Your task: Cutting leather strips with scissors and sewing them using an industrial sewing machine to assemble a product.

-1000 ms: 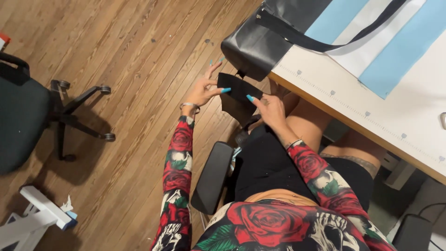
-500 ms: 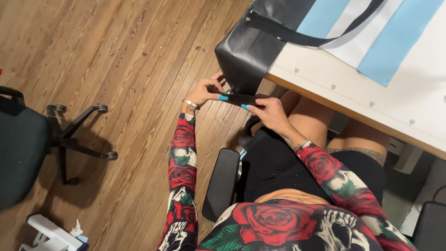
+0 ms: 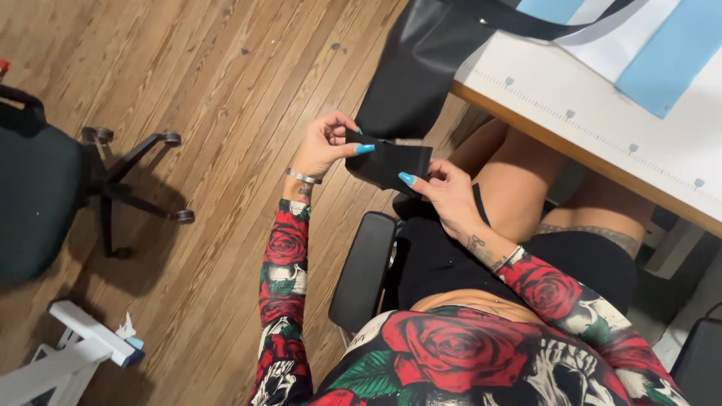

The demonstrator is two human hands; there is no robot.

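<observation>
- Presently, a small flat black pouch (image 3: 387, 164) is held in the air above the lap, below the tabletop (image 3: 602, 128) edge and over the wooden floor (image 3: 226, 75)
- Left hand (image 3: 323, 146): closed on the pouch's left end, thumb and fingers pinched together on its upper corner
- Right hand (image 3: 449, 197): closed on the pouch's right end, thumb laid on its face, fingers curled beneath
- Handling judgement: the pouch is best kept level and taut between both grips, with the pinch kept at the ends so that the upper edge stays free; a loose grip risks a drop to the floor
- Containers: whether the pouch is open cannot be told, and nothing of its contents is shown
- A large black bag (image 3: 421, 68) is seen hanging over the tabletop's near edge, just above the pouch; its inside is hidden
- Blue and white striped cloth (image 3: 639, 45) is laid on the tabletop beside the bag
- An office chair (image 3: 45, 203) is noted well apart, to the left
</observation>
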